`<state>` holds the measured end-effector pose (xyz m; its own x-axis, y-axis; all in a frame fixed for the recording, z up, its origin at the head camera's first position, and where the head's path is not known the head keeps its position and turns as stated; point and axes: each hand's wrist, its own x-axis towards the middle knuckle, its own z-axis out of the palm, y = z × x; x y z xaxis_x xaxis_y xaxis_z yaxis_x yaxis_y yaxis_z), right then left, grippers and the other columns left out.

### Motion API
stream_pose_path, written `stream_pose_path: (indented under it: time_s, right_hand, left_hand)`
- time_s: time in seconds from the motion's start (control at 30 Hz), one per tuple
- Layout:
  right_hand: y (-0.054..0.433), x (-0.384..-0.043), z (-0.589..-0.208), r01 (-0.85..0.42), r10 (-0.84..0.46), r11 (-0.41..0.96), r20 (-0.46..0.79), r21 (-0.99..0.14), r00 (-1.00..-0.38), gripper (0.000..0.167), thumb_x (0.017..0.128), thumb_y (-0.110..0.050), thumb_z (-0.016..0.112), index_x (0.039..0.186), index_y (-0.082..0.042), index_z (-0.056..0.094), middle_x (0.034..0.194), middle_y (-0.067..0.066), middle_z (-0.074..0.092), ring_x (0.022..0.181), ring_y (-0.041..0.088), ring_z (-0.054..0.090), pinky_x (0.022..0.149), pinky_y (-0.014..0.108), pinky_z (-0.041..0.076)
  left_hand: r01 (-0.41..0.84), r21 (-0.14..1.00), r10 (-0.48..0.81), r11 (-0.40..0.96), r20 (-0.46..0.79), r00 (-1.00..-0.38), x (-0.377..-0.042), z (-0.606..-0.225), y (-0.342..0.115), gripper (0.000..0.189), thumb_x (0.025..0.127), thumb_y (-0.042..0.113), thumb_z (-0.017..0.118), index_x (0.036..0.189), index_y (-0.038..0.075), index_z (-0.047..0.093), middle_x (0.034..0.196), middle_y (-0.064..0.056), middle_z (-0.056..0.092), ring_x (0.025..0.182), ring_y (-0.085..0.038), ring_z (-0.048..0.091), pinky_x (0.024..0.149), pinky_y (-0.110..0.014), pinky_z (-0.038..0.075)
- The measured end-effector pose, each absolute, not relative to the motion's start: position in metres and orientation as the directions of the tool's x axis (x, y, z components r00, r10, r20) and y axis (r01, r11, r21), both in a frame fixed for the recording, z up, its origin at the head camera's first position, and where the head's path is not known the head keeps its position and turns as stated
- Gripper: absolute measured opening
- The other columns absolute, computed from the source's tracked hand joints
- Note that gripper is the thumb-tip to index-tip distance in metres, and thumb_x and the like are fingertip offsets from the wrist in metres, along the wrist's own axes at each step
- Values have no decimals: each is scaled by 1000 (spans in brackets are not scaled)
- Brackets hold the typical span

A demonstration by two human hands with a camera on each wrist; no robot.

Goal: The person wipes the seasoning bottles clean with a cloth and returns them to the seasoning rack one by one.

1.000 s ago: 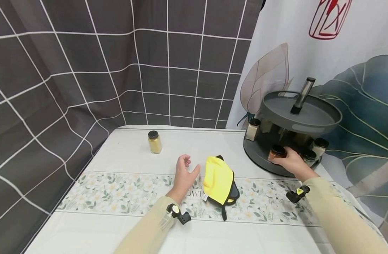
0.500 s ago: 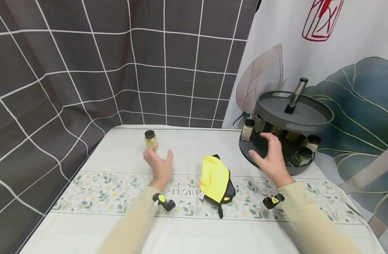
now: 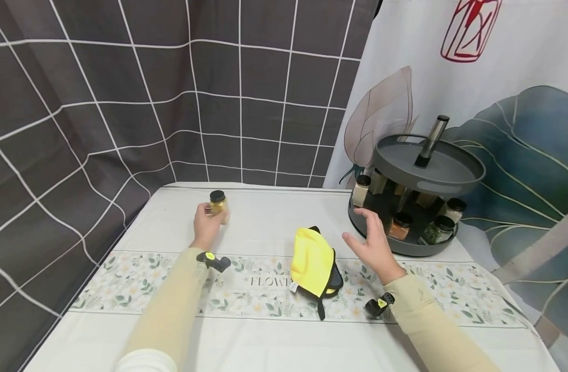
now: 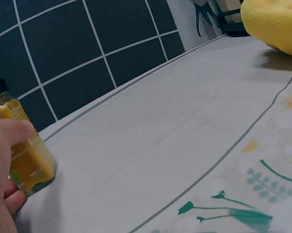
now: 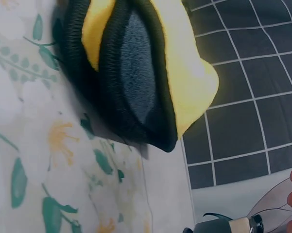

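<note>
My left hand [image 3: 205, 227] grips a small glass spice jar [image 3: 218, 204] with a black lid, at the back left of the table. In the left wrist view the thumb lies across the yellow-filled jar [image 4: 33, 162], and fingertips show near its base. Whether the jar touches the table is hard to tell. My right hand [image 3: 374, 248] holds nothing; its fingers and thumb are spread in front of a two-tier grey turntable rack [image 3: 418, 251]. On the lower tier stands a jar with orange-brown contents [image 3: 399, 227], close to that hand.
Between the hands lies a folded yellow and grey cloth [image 3: 313, 263]. Further black-lidded jars stand on the rack's lower tier, including a green-flecked jar [image 3: 437, 231] and a pale jar [image 3: 360, 191]. A metal handle [image 3: 432, 140] rises from the upper tray.
My right hand has let go of the orange-brown jar on the lower tier and drawn back left. My left hand has moved left and taken hold of the yellow-filled jar.
</note>
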<state>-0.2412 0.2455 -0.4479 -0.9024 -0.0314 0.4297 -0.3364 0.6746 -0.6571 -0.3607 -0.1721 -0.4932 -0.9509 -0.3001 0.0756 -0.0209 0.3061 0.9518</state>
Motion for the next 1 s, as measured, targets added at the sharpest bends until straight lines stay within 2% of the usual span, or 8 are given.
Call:
stream_pose_path:
  time_s: [0.17, 0.33, 0.43, 0.6, 0.7, 0.8, 0.87, 1.0]
  right_hand:
    - [240, -243, -454, -325, -25, 668, 417, -669, -909, 65, 91, -18, 71, 146, -5, 39, 147, 19, 38, 140, 39, 32, 114, 64, 29]
    - [231, -248, -458, -299, -41, 677, 371, -673, -928, 64, 93, -22, 69, 146, -4, 39, 147, 20, 38, 141, 39, 33, 114, 63, 30]
    - [222, -251, -457, -242, -39, 673, 293, -699, -955, 65, 95, -25, 68, 147, -4, 37, 147, 21, 39, 140, 40, 34, 113, 62, 33]
    - [197, -259, -454, -75, -40, 665, 65, -743, -997, 72, 95, -35, 67, 151, -5, 32, 149, 28, 37, 136, 45, 40, 108, 60, 41]
    - [185, -261, -459, 33, -28, 694, -72, -719, -997, 77, 93, -41, 67, 152, -6, 30, 141, 28, 47, 123, 41, 53, 100, 54, 50]
    - [179, -264, -468, 80, -23, 707, -136, -703, -991, 74, 91, -37, 68, 148, -2, 35, 128, 25, 58, 103, 32, 62, 87, 45, 55]
    - [178, -265, -472, 84, -29, 689, -143, -719, -989, 68, 91, -30, 67, 146, 0, 40, 121, 22, 62, 93, 27, 63, 80, 41, 56]
    - [178, -268, -477, 34, -71, 613, -98, -789, -993, 56, 90, -17, 64, 140, 3, 48, 114, 20, 63, 85, 24, 63, 73, 36, 56]
  left_hand:
    - [-35, 920, -288, 391, 86, -954, -351, -489, -173, 52, 91, 20, 71, 132, 0, 46, 131, -23, 54, 119, -38, 54, 98, -48, 50]
    - [38, 891, -184, 453, 135, -974, -334, -492, -158, 48, 86, 17, 74, 125, 2, 50, 124, -20, 60, 112, -37, 59, 95, -48, 53]
    - [84, 883, -111, 462, 152, -982, -319, -496, -135, 46, 84, 18, 76, 121, 5, 53, 118, -16, 64, 106, -33, 62, 93, -47, 54]
    - [115, 871, -36, 478, 150, -988, -289, -501, -93, 45, 81, 21, 80, 119, 12, 58, 110, -8, 66, 101, -26, 64, 90, -45, 57]
    - [129, 874, 10, 468, 141, -990, -273, -503, -70, 46, 81, 24, 81, 120, 16, 59, 110, -3, 66, 100, -22, 64, 89, -41, 57]
    - [166, 875, 72, 454, 150, -986, -264, -506, -55, 47, 82, 27, 81, 121, 16, 59, 112, -2, 65, 101, -20, 63, 90, -38, 57]
    - [185, 869, 100, 460, 156, -983, -260, -509, -50, 48, 83, 29, 81, 124, 17, 59, 113, 0, 64, 102, -18, 63, 91, -35, 57]
    - [218, 849, 107, 482, 189, -976, -257, -511, -50, 50, 85, 27, 80, 128, 15, 58, 112, 0, 63, 102, -17, 62, 92, -35, 56]
